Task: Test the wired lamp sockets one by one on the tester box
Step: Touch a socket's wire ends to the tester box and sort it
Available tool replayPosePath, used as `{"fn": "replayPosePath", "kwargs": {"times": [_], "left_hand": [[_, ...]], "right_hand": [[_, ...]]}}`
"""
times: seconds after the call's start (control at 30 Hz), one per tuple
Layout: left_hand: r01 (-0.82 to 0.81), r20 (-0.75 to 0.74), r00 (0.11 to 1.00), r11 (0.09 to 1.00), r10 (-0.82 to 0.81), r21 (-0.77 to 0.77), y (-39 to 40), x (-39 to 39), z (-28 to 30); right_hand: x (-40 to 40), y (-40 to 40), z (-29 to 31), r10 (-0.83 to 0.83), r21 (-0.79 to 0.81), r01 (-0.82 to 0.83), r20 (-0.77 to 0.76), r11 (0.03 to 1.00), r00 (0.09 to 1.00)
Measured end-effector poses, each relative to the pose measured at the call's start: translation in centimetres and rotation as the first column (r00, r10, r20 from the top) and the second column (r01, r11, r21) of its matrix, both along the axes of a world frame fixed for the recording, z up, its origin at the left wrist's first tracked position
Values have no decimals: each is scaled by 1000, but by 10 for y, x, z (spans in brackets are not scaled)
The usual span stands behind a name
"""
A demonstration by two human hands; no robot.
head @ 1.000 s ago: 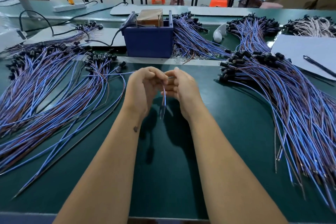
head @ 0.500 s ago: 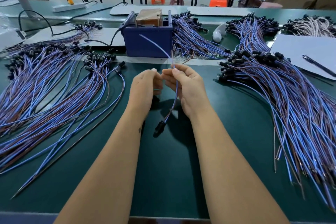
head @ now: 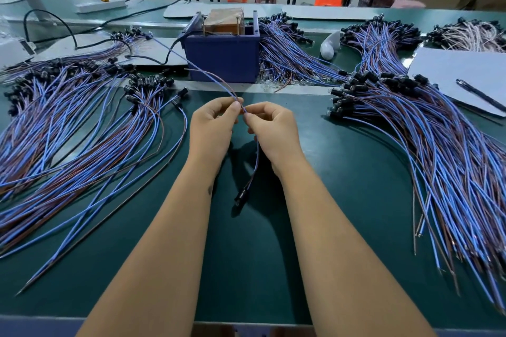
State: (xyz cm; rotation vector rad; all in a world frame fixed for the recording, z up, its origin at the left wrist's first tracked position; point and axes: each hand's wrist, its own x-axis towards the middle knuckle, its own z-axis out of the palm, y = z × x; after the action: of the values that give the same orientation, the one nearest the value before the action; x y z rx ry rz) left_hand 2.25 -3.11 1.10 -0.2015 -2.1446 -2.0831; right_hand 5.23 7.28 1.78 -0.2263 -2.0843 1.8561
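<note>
Both hands meet above the green mat, in front of the blue tester box (head: 221, 59). My left hand (head: 212, 128) and my right hand (head: 271, 131) each pinch the blue and brown wire pair of one lamp socket lead. Its black socket (head: 242, 195) hangs below my right hand, just over the mat. The free wire ends (head: 197, 68) arch up and left toward the box. A brown block (head: 224, 22) with upright metal contacts sits inside the box.
A large pile of wired sockets (head: 68, 123) spreads across the left of the mat. Another pile (head: 438, 145) fans out on the right, and more bundles (head: 287, 52) lie behind the box. White sheets (head: 462, 74) and a pen (head: 479, 94) lie far right.
The lead has been turned: the socket now hangs lower under my right hand, and the free wire ends have swung up and left toward the box. My hands stayed in place.
</note>
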Motion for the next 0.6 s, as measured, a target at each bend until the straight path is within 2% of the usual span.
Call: {"fn": "replayPosePath", "kwargs": {"times": [0.13, 0.27, 0.5, 0.6], "left_hand": [[9, -14, 1000, 1000, -9, -10, 0, 0, 0], [-10, -32, 999, 999, 9, -43, 0, 0, -2], [-59, 25, 998, 998, 59, -11, -3, -3, -3], [-136, 40, 990, 990, 137, -23, -8, -5, -4]], "right_hand": [[-1, -1, -2, -7, 71, 7, 3, 997, 1000], [-1, -3, -2, -14, 54, 13, 3, 998, 1000], [-2, 4, -1, -172, -124, 170, -8, 978, 985], [-2, 7, 0, -226, -193, 220, -9, 956, 974]]}}
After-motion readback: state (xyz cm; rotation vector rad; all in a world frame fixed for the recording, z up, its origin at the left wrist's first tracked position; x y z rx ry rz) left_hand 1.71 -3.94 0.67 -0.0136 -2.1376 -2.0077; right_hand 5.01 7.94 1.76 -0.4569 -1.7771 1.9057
